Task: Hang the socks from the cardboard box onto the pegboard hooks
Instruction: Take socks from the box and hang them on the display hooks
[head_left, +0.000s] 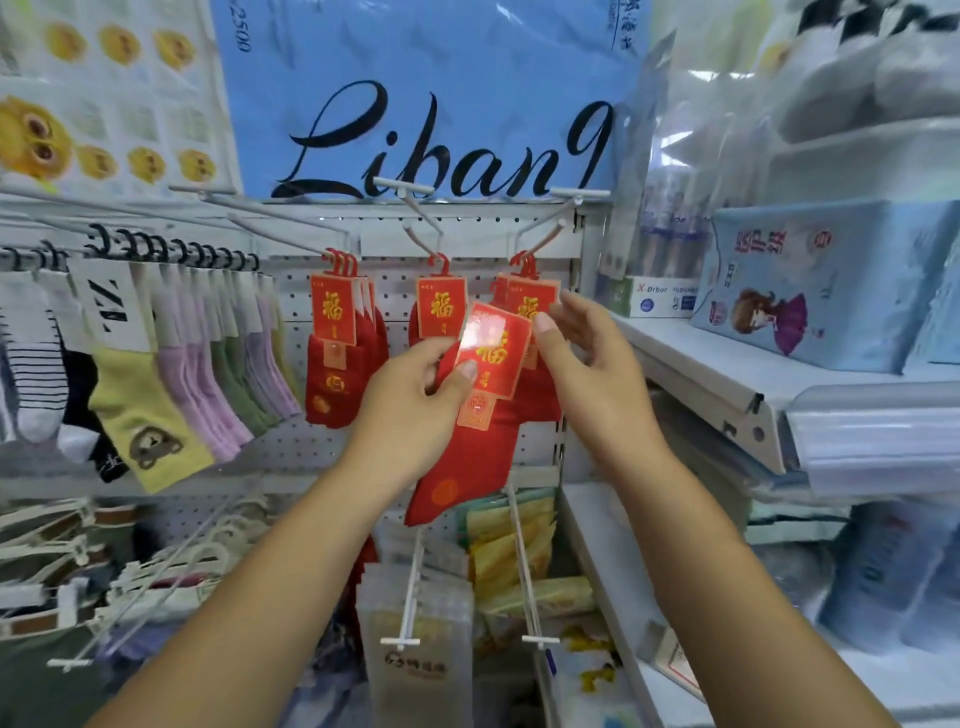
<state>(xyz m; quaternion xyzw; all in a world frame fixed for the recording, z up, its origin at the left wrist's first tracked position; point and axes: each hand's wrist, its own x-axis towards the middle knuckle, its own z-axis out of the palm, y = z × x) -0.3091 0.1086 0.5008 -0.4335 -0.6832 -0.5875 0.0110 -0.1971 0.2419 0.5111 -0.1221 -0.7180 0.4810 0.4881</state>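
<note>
The left hand (415, 400) pinches a red sock pair (478, 415) by its card, near the pegboard's (301, 447) right edge. The right hand's (582, 353) thumb touches the card's top corner, though whether it grips is unclear. 3 hooks (415, 208) already carry hung red socks (337, 374); this pair remains unhung.

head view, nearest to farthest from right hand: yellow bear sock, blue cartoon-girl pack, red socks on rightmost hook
1. red socks on rightmost hook, by the right hand
2. blue cartoon-girl pack, shelf at right
3. yellow bear sock, far left
</note>
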